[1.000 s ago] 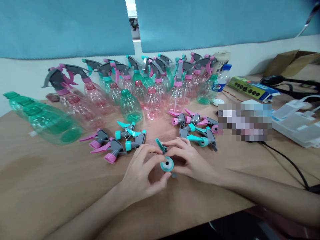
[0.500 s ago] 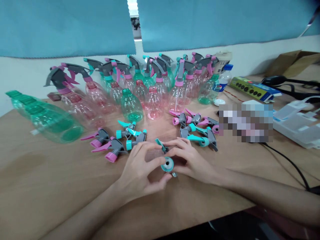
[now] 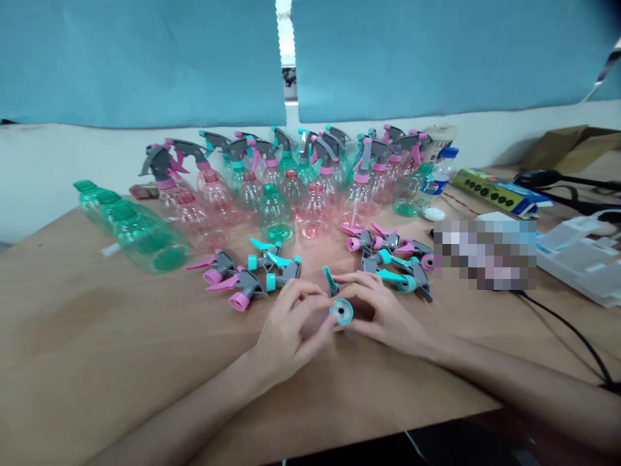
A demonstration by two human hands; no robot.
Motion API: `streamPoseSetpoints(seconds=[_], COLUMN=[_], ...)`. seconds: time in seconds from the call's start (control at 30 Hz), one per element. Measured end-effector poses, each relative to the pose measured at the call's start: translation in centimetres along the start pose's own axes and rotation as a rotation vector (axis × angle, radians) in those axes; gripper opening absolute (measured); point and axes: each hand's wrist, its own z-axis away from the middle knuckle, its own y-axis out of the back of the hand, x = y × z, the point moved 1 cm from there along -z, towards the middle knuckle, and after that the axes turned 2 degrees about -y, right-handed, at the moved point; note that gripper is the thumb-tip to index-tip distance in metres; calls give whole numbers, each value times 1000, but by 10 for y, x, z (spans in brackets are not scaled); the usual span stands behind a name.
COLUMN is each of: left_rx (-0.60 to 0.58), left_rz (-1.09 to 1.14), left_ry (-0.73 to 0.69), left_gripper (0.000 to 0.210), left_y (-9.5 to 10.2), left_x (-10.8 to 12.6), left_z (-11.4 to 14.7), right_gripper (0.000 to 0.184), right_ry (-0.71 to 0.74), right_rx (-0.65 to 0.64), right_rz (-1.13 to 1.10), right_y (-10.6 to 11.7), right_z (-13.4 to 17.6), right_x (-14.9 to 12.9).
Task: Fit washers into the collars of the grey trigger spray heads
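Note:
A teal and grey spray trigger head (image 3: 342,312) is held just above the table, its round collar opening turned toward me. My left hand (image 3: 294,327) pinches the collar's left side with thumb and forefinger. My right hand (image 3: 385,315) is closed round the head from the right, hiding much of its grey body. The teal trigger lever sticks up between the hands. Left of my hands lie loose pink trigger heads (image 3: 248,286) and teal trigger heads (image 3: 286,273). More loose ones, such as a teal trigger head (image 3: 407,278), lie to the right.
Several spray bottles (image 3: 359,197) with heads on stand at the back. In front are open pink bottles (image 3: 315,210) and green bottles (image 3: 275,213). On the right are a Pepsi bottle (image 3: 444,171), a clear plastic organizer (image 3: 582,259), a black cable (image 3: 565,323) and a cardboard box (image 3: 572,152).
The view has shifted, so the scene sits further right and lower. My left thumb and forefinger have closed in on the collar. My right hand keeps its hold on the trigger head.

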Motion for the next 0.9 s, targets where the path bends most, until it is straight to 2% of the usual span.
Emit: streamPoseSetpoints(seconds=[0.07, 0.13, 0.23, 0.27, 0.37, 0.43, 0.53, 0.67, 0.8, 0.9], left_rx=[39, 7, -72, -104, -191, -234, -272, -283, -275, -273], left_rz=[-37, -79, -101, -98, -83, -74, -70, -76, -86, -88], left_ry=[79, 133, 102, 72, -34, -91, -140, -129, -72, -39], left_gripper=[11, 21, 28, 29, 29, 28, 26, 25, 21, 18], left_y=[0, -2, -7, -10, -16, -19, -21, -19, -18, -18], left_x=[-6, -10, -11, -10, -2, 5, 12, 11, 8, 7], left_z=[1, 3, 6, 8, 14, 18, 21, 19, 16, 16], right_gripper=[21, 23, 24, 24, 22, 26, 36, 42, 61, 64], right_ry=[-12, -21, 4, 23, 82, 118, 151, 178, 178, 195], right_rx=[35, 111, 196, 190, 111, 37, -72, -272, -299, -254], right_rz=[12, 54, 88, 104, 187, 245, 331, 503, 522, 473], right_y=[3, 9, 22, 26, 33, 29, 13, -18, -34, -29], right_z=[-3, -9, -22, -28, -49, -65, -94, -131, -146, -135], right_x=[1, 3, 2, 0, -10, -19, -32, -45, -54, -56])
